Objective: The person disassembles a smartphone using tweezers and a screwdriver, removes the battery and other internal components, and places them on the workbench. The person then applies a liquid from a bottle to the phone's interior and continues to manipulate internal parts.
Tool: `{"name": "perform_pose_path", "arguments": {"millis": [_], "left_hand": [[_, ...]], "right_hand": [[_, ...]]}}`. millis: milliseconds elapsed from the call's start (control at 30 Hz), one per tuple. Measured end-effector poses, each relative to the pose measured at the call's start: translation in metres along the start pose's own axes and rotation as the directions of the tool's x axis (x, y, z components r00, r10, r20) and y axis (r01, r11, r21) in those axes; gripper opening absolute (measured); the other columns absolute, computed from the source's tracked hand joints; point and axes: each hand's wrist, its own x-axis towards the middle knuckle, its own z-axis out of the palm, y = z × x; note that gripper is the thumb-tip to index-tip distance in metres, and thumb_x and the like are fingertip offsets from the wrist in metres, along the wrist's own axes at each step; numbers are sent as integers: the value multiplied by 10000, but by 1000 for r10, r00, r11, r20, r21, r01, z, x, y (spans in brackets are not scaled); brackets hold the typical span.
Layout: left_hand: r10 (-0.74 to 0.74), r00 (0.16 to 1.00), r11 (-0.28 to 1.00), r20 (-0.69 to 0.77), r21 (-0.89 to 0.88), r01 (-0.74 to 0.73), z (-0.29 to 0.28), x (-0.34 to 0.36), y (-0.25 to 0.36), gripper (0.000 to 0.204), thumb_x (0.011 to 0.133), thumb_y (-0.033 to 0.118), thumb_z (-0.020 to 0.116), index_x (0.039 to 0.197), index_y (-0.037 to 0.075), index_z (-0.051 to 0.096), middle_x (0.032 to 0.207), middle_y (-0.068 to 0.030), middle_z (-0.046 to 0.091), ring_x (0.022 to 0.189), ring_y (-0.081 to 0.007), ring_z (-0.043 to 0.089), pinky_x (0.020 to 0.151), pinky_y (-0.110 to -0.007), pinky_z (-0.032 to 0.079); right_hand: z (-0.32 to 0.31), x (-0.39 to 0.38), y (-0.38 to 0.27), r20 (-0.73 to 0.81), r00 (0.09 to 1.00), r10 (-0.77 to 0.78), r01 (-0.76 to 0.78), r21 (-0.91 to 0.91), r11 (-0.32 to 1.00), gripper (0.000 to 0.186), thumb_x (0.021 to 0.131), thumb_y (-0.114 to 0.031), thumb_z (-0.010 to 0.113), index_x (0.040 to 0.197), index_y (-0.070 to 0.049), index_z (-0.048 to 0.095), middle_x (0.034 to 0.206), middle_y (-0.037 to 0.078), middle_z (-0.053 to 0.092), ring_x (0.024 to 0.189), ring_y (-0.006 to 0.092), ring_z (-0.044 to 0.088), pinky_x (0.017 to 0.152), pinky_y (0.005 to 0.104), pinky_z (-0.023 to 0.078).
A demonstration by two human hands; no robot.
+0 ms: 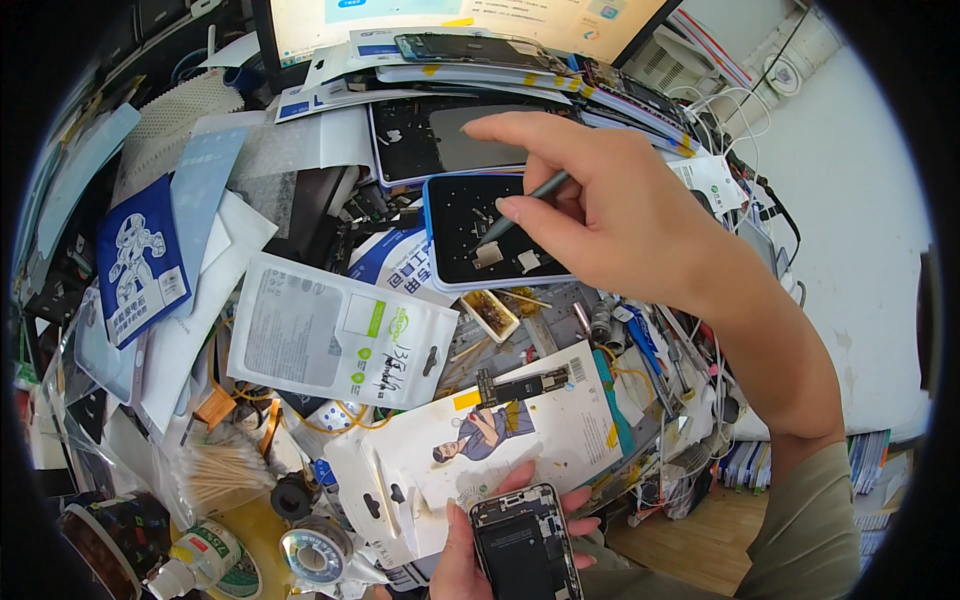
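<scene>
Between the thumb and curled fingers of my right hand (620, 215) are slim dark grey tweezers (522, 213); the index finger stretches out to the left. Their tip points down at a small silver metal plate (488, 256) in a blue-rimmed black tray (455, 272), though I cannot tell whether it grips the plate. Another metal piece (528, 261) and several tiny screws lie in the same tray. At the bottom, my left hand (457, 560) wraps its fingers round an opened smartphone (522, 548) with its black battery and inner parts exposed.
A white box (575, 425) with a phone circuit board (530, 387) on it lies between my hands. Left of it are a printed pouch (300, 325), cotton swabs (222, 470), a solder spool (316, 553) and a bottle (200, 555). Behind stands a lit monitor (450, 15).
</scene>
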Motion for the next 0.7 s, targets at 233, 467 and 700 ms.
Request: {"name": "perform_pose_path", "arguments": {"millis": [233, 467, 700], "left_hand": [[5, 1000, 1000, 1, -20, -5, 1, 0, 0, 744, 1082, 634, 259, 1632, 132, 245, 1495, -286, 487, 1283, -368, 594, 1007, -506, 559], [5, 1000, 1000, -9, 1, -5, 1, 0, -1, 751, 1079, 639, 262, 1632, 131, 246, 1501, -289, 483, 1281, -366, 597, 1004, -507, 562], [22, 1000, 1000, 5, 5, -22, -1, 1, -2, 751, 1079, 639, 274, 1635, 134, 242, 1487, -284, 496, 1276, -361, 600, 992, -502, 569]], "right_hand": [[-4, 2, -11, 22, 999, 35, -35, -31, 999, 465, 887, -112, 715, 1340, -69, 621, 874, 177, 721, 743, 338, 709, 687, 410, 556], [-1, 3, -12, 75, 989, 129, -139, 156, 978, 218, 851, -124, 766, 1053, -47, 740, 776, 64, 644, 676, 156, 619, 631, 305, 503], [21, -1, 0, 97, 993, 74, -91, 177, 980, 84, 891, -103, 757, 964, -62, 752, 820, 10, 649, 660, 87, 551, 611, 259, 454]]}}
